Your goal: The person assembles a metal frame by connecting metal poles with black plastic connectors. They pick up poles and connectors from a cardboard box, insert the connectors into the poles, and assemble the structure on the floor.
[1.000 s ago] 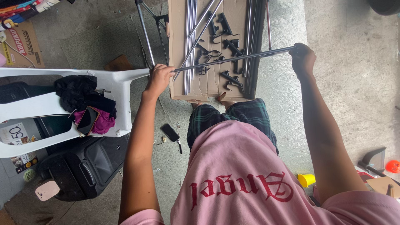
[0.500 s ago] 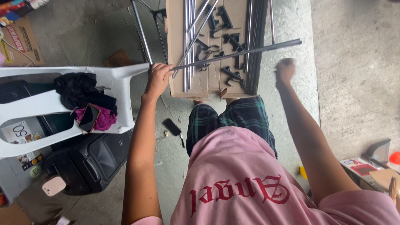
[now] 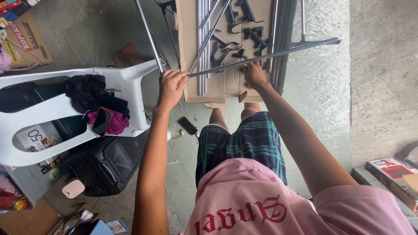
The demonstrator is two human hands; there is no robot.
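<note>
grey concrete floor (image 3: 331,109), daylit; white plastic chair (image 3: 126,82) on left w/ clothes, black suitcase (image 3: 104,167) beside it

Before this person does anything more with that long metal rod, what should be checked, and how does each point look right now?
1. Left hand grips the rod end: ok.
2. Right hand on the rod: not ok; it reaches beneath it, toward the cardboard sheet.
3. Rod's far end free: ok; it sticks out over bare floor.
4. Black brackets within reach on the cardboard: ok.
5. White chair apart from the left elbow: ok.
6. What the right hand's fingers hold: cannot tell.
</note>
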